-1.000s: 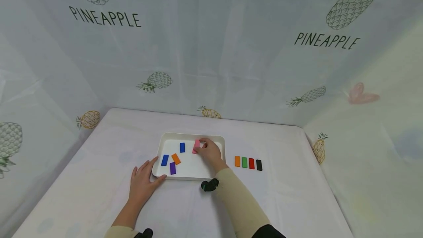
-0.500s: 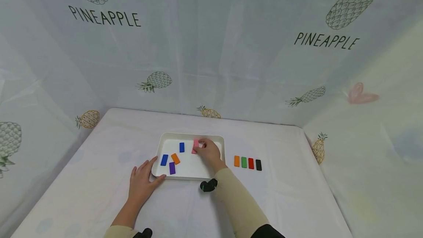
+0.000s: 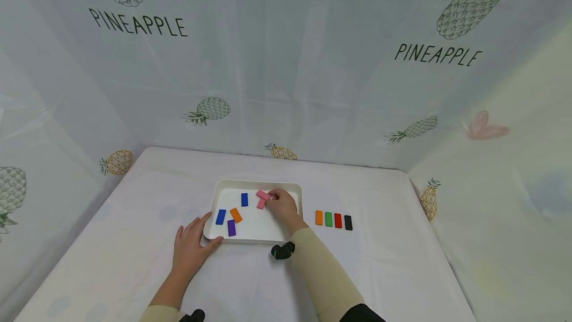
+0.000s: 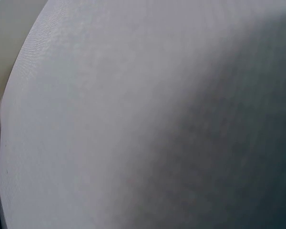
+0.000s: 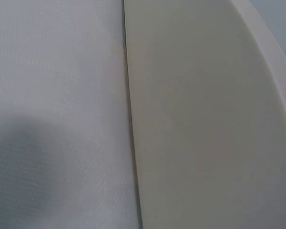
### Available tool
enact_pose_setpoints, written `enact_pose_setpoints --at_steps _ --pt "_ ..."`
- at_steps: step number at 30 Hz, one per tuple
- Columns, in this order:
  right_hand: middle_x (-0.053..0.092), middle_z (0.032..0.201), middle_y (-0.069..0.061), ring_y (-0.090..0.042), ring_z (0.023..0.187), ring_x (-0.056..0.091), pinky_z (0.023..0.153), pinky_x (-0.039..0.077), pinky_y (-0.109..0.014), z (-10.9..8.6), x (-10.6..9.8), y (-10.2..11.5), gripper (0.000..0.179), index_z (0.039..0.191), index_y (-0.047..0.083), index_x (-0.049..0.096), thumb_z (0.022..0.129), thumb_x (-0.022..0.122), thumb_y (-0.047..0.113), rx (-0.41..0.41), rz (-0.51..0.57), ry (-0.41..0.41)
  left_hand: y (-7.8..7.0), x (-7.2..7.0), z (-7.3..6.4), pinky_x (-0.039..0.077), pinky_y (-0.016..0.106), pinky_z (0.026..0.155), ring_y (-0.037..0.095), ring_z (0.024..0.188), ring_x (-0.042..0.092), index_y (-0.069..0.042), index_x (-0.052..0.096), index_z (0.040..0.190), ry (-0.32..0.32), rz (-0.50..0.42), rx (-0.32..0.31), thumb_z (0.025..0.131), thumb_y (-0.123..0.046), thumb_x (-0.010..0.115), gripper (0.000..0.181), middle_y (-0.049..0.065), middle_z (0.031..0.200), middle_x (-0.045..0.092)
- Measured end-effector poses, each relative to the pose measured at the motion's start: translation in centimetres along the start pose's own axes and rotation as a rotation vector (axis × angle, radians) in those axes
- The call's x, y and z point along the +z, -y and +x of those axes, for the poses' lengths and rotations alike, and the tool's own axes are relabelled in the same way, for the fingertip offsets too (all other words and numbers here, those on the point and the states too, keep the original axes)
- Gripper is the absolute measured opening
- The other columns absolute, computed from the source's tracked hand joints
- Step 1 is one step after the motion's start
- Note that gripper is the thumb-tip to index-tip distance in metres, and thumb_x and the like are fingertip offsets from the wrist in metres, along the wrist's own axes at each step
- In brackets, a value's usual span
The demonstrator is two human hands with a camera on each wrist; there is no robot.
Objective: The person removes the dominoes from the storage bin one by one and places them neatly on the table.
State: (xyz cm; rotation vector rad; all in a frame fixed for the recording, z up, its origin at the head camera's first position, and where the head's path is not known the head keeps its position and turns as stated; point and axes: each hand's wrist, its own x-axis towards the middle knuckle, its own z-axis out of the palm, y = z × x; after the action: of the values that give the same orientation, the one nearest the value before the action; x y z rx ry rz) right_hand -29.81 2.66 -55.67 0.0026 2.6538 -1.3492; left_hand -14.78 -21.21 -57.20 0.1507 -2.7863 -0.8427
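Observation:
In the head view my right hand (image 3: 284,206) reaches over the white tray (image 3: 256,241) and pinches the right end of a small pink block (image 3: 262,195). That block lies slantwise, its lower side close against a second pink block (image 3: 261,204) just below. My left hand (image 3: 189,246) rests at the tray's front left corner, fingers along the left side and thumb at the front rim, mostly straight. Left of the pink pieces, the tray holds two blue blocks (image 3: 244,200), an orange block (image 3: 236,214) and a purple block (image 3: 231,228). The right wrist view shows mainly the tray's outer wall (image 5: 200,105).
Right of the tray, an orange block (image 3: 319,217), a green block (image 3: 328,219), a red block (image 3: 338,220) and a black block (image 3: 348,222) stand in a row on the white tablecloth (image 3: 393,262). A pineapple-print curtain (image 3: 313,88) hangs behind the table.
The pink block in my right hand has turned from roughly upright to slantwise, so the second pink block now shows below it. My left hand stays at the tray corner.

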Motion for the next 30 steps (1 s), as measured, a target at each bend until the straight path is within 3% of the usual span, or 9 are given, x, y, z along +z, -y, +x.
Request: enact_pose_setpoints --at_steps 11,22,30 --pt "0.056 0.082 0.001 -0.015 0.077 0.05 0.065 0.041 -0.027 -0.2 -0.1 0.1 0.014 0.098 0.011 0.068 0.084 0.068 0.014 -0.034 -0.016 -0.02 -0.1 0.0 -0.1 0.007 0.067 0.111 0.042 0.136 0.033 -0.01 0.042 0.145 -0.013 -0.006 0.016 0.08 -0.051 0.074 0.083 0.023 0.14 0.05" --pt "0.06 0.089 -0.003 -0.017 0.078 0.054 0.065 0.047 -0.024 -0.8 -1.0 -0.3 0.018 0.104 0.009 0.067 0.087 0.072 0.013 -0.014 0.209 0.067 0.1 0.1 0.1 0.006 0.067 0.111 0.042 0.136 0.033 -0.01 0.041 0.146 0.006 0.009 0.009 0.08 -0.054 0.072 0.085 0.023 0.141 0.049" --pt "0.06 0.085 -0.005 -0.014 0.065 0.054 0.059 0.049 -0.021 -0.6 -1.2 -0.5 0.02 0.105 0.006 0.069 0.086 0.072 0.007 0.008 0.26 0.054 0.2 0.2 0.0 0.006 0.067 0.111 0.043 0.136 0.032 -0.01 0.041 0.146 -0.003 0.004 0.007 0.08 -0.053 0.073 0.085 0.024 0.141 0.048"
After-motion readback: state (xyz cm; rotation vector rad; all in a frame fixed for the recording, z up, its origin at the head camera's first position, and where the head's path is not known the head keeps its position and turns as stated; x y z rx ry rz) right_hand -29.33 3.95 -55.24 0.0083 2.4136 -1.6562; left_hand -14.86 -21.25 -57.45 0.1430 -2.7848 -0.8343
